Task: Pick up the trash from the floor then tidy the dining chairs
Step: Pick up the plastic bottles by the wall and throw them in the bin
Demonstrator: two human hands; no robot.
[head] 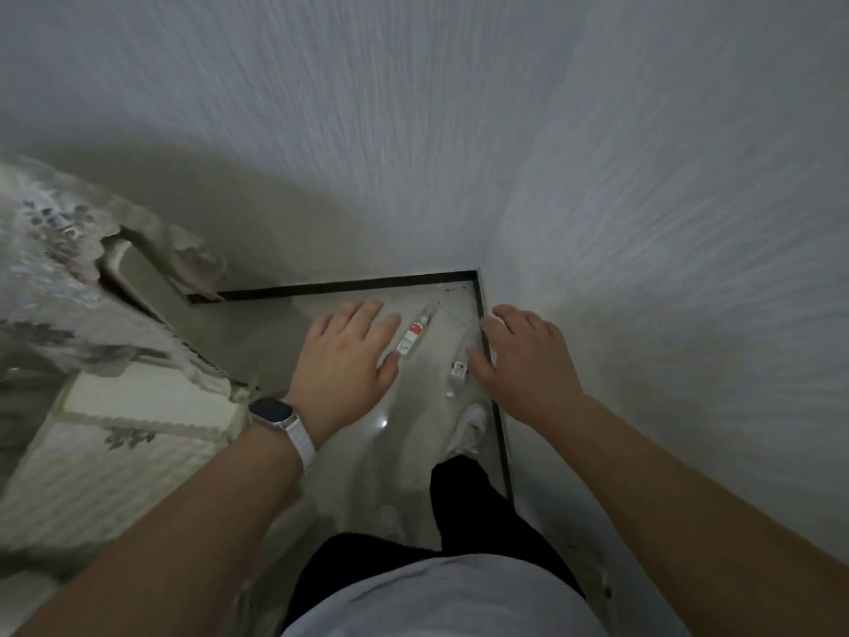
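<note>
Far left is the tabletop under a floral cloth that hangs close to the walkway. The left hand, with a watch on the wrist, is spread flat and holding nothing above the floor. Just right of it lies the trash: a clear bottle with a red-and-white label, then a smaller bottle by the black baseboard. The right hand is loose and empty too. Both bottles are round, so I reckon a clumsy nudge rolls them away, or the shoe kicks the small one.
</note>
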